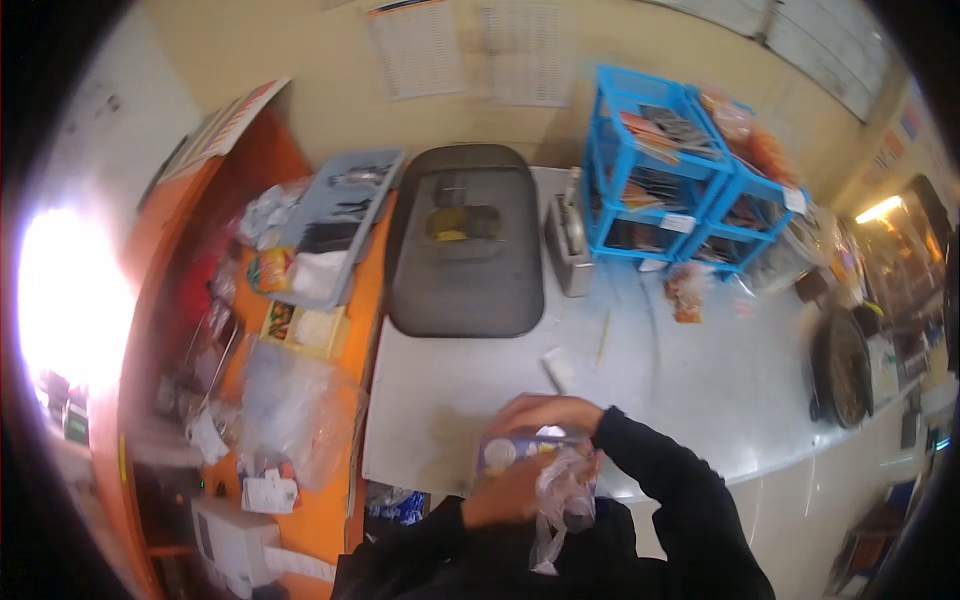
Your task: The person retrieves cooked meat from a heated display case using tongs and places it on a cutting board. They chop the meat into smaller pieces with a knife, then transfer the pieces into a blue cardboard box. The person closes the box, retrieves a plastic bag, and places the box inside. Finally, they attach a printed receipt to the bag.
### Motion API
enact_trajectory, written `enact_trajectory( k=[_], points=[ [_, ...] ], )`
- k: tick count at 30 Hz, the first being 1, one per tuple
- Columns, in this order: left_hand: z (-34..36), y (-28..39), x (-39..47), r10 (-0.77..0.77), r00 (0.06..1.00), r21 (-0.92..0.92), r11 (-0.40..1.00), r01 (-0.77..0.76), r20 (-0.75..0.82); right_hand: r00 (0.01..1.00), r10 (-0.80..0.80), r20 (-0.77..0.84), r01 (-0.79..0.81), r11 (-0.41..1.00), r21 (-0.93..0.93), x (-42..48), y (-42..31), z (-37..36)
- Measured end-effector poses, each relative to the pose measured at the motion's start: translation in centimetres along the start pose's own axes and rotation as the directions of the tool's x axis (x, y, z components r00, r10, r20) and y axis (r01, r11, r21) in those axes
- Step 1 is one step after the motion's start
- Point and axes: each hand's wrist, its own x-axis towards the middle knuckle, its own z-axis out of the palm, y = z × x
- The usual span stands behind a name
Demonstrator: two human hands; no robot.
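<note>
Close to my body, over the near edge of a white-topped table (431, 382), I hold a small purple printed box (501, 453). My right hand (551, 411) curves over its far side. On the near side is my left hand (506, 487), blurred, with its fingertips hidden. From the left fingers hangs a crumpled clear plastic bag (562, 487), which covers part of the box. Whether the box is inside the bag cannot be made out. Just beyond my right hand lies a small white object (557, 369).
A dark grey lidded container (480, 292) stands at the back, beside a metal holder (574, 270). Blue plastic racks (637, 180) hold packets. Leftward, an orange counter (367, 300) carries a grey tray (322, 277), plastic bags (292, 405) and a white printer (232, 540). A round dark pan (844, 367) sits right.
</note>
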Motion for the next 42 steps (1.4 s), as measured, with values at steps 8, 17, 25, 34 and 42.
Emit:
enact_trajectory(
  k=[8, 17, 25, 34, 42],
  points=[
    [-8.8, 0.2, -2.1, 0.127, 0.922, 0.861, 0.422, 0.285, -0.367, 0.691, -0.091, -0.717, 0.61, 0.605, 0.511, 2.5, 1.2, 3.2],
    [-12.0, -3.8, -3.9, 0.052, 0.717, 0.685, 0.35, 0.639, -0.695, 0.729, -0.419, -0.542, 0.523, 0.851, 0.046, 0.3, 3.3, 10.5],
    [-6.4, -8.5, -5.9, 0.125, 0.499, 0.459, 0.625, 0.631, -0.857, 0.978, -0.133, 0.16, 0.202, 0.79, -0.579, 2.9, -3.6, 14.2],
    [-4.9, -9.5, -6.2, -0.081, 0.614, 0.502, 0.497, 0.708, -0.785, 0.583, -0.664, -0.468, 0.196, 0.674, -0.712, 24.1, -15.8, 4.3],
    [-7.7, -12.1, -8.8, -0.014, 0.833, 0.684, 0.564, 0.463, -0.553, 0.408, -0.672, -0.618, 0.104, 0.706, -0.7, 33.7, -12.9, 4.2]
  ],
)
